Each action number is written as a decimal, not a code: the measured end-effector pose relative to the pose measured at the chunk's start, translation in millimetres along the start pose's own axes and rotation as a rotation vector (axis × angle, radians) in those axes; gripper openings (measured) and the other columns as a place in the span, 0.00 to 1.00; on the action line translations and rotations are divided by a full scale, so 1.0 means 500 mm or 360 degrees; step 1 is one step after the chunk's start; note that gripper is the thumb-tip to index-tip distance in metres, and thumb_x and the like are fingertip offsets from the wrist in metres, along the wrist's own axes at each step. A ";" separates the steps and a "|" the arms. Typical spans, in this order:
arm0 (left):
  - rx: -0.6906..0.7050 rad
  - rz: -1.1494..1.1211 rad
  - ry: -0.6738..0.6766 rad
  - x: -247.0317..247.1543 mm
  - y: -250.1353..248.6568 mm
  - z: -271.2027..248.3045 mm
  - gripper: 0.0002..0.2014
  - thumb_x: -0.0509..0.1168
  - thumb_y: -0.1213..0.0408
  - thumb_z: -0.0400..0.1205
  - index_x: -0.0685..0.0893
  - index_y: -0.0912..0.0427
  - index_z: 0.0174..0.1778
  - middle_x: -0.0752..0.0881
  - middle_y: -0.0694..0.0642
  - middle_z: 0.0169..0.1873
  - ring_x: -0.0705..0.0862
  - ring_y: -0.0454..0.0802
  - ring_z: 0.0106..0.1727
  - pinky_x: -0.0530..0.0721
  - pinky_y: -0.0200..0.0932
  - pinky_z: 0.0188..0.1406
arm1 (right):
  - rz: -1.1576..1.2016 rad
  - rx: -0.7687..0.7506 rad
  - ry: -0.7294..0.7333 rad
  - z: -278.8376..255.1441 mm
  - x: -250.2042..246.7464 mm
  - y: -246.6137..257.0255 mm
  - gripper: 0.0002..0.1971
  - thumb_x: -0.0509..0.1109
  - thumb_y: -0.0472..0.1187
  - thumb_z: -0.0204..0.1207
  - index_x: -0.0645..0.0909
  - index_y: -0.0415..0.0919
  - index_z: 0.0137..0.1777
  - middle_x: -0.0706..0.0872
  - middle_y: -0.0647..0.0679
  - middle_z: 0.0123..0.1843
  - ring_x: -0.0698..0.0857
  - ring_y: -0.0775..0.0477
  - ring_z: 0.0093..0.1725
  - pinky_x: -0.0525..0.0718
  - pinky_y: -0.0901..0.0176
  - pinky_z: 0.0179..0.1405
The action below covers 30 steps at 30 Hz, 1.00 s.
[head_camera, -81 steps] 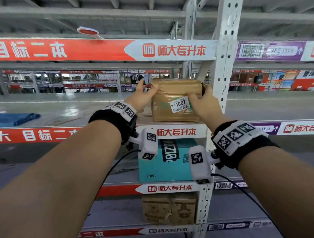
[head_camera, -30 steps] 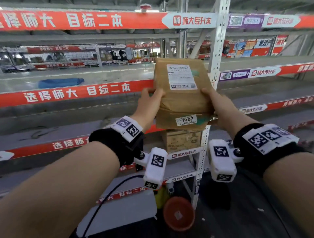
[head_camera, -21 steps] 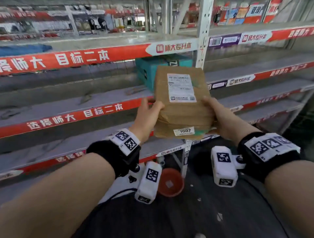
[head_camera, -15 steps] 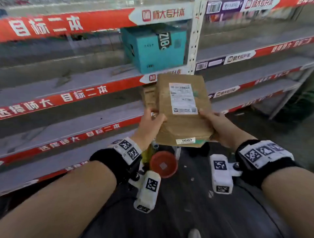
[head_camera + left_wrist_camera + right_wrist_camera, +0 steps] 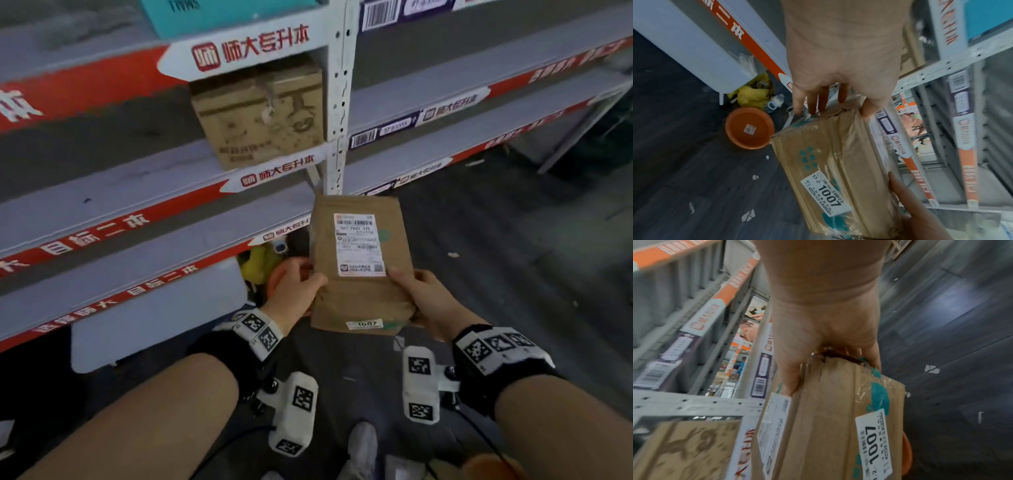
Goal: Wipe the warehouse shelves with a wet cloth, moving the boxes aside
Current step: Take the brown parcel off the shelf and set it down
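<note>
Item: shelves (image 5: 113, 202), grey, 1 printed carton (image 5: 263, 116) on a middle tier, unwiped as far as visible; left hand (image 5: 294, 291), fingers clamped on parcel's left edge; parcel 1007 (image 5: 359, 267), off the shelving, low over the floor; right hand (image 5: 421, 298), fingers clamped on right edge; cloth not seen; wiping judged not begun here.
</note>
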<state>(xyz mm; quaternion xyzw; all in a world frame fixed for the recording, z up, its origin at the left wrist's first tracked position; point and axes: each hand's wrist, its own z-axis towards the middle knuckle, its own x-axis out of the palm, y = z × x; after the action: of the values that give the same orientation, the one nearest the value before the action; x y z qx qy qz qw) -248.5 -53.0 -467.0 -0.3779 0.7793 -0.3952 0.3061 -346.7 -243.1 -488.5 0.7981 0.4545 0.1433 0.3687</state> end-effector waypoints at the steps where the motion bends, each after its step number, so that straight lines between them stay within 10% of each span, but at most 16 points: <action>1: -0.0026 -0.0001 0.0023 0.020 0.028 0.036 0.17 0.67 0.56 0.76 0.72 0.48 0.59 0.82 0.55 0.55 0.83 0.54 0.57 0.84 0.60 0.57 | 0.0003 0.0022 -0.0015 0.039 -0.007 -0.023 0.36 0.74 0.55 0.72 0.64 0.42 0.74 0.80 0.44 0.65 0.85 0.45 0.55 0.83 0.54 0.36; 9: -0.0192 0.0379 0.0244 0.142 0.284 0.317 0.16 0.68 0.58 0.77 0.73 0.57 0.57 0.81 0.54 0.58 0.80 0.52 0.58 0.76 0.52 0.67 | 0.0085 0.0213 -0.0240 0.333 -0.032 -0.256 0.41 0.78 0.54 0.68 0.62 0.41 0.75 0.79 0.43 0.67 0.84 0.42 0.58 0.85 0.40 0.58; 24: -0.0362 0.0494 0.0346 0.277 0.736 0.674 0.29 0.67 0.62 0.77 0.64 0.56 0.72 0.78 0.58 0.63 0.80 0.56 0.62 0.78 0.58 0.65 | 0.0092 0.0372 -0.0329 0.760 0.021 -0.637 0.36 0.75 0.53 0.72 0.62 0.47 0.76 0.80 0.40 0.67 0.84 0.42 0.54 0.80 0.57 0.34; 30: -0.0476 0.0377 0.0261 0.318 0.778 0.783 0.22 0.69 0.60 0.79 0.67 0.60 0.64 0.77 0.57 0.55 0.80 0.55 0.56 0.83 0.57 0.58 | -0.0015 0.0385 -0.0180 0.889 0.011 -0.652 0.31 0.68 0.54 0.79 0.60 0.54 0.78 0.77 0.46 0.67 0.81 0.39 0.59 0.81 0.37 0.58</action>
<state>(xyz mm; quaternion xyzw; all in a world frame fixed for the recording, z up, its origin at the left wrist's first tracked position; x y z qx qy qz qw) -163.7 -179.4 -1021.1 -0.2913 0.8906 -0.2658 0.2266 -295.1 -339.5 -1028.8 0.8414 0.4507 0.0406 0.2954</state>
